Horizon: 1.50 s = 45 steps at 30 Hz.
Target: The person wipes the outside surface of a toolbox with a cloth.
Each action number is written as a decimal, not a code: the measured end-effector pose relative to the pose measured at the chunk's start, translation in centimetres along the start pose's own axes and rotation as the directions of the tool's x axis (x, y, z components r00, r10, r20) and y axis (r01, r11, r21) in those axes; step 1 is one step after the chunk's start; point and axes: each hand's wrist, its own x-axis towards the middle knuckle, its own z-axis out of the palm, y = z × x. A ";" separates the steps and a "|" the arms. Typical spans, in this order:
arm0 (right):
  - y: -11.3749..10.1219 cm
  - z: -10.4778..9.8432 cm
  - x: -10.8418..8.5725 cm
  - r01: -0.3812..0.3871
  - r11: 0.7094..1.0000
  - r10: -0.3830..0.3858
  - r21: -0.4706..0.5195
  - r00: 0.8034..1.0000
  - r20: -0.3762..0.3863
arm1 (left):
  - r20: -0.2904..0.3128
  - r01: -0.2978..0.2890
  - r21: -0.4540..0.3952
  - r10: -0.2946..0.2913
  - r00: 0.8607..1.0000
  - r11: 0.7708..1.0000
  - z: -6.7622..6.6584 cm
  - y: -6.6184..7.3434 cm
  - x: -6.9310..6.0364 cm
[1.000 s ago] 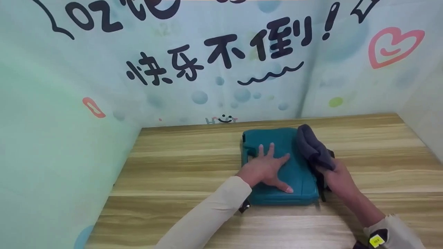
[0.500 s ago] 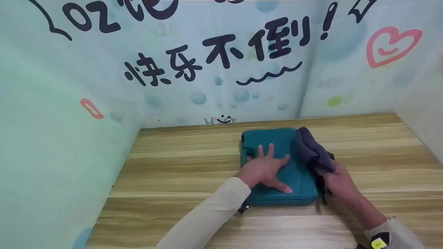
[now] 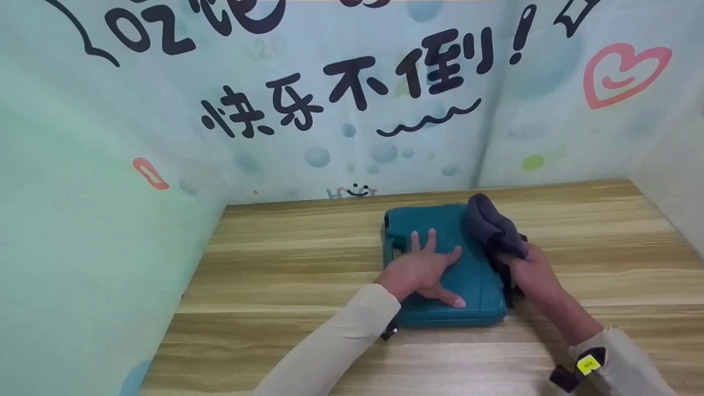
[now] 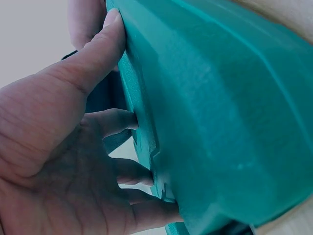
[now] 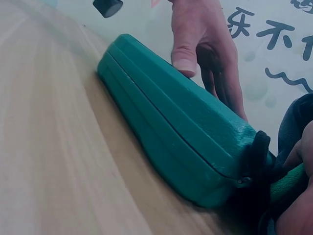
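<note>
A teal hard case (image 3: 473,286) lies flat on the wooden table, its handle side facing left. My left hand (image 3: 421,272) rests on its top with fingers spread; in the left wrist view the fingertips of that hand (image 4: 68,147) touch the case (image 4: 210,98). My right hand (image 3: 536,275) grips a dark grey-blue cloth (image 3: 492,225) at the case's right edge, and the cloth lies over the upper right part. The right wrist view shows the case's closed side seam, with the cloth (image 5: 298,117) and part of my right hand (image 5: 298,196) at the right.
The wooden table (image 3: 286,275) extends on both sides of the case. A printed fabric backdrop (image 3: 264,159) stands behind it, with pale walls left and right. A black strap piece (image 3: 564,378) hangs by my right wrist.
My right hand and the cloth have shifted slightly up and to the left along the case's right edge. My left hand has stayed in place on the case.
</note>
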 end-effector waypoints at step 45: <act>-0.3 -0.6 5.2 0.042 0.998 -0.034 -0.050 0.989 0.145 | 0.016 0.005 -0.004 -0.005 1.000 1.000 0.1 -0.3 0.0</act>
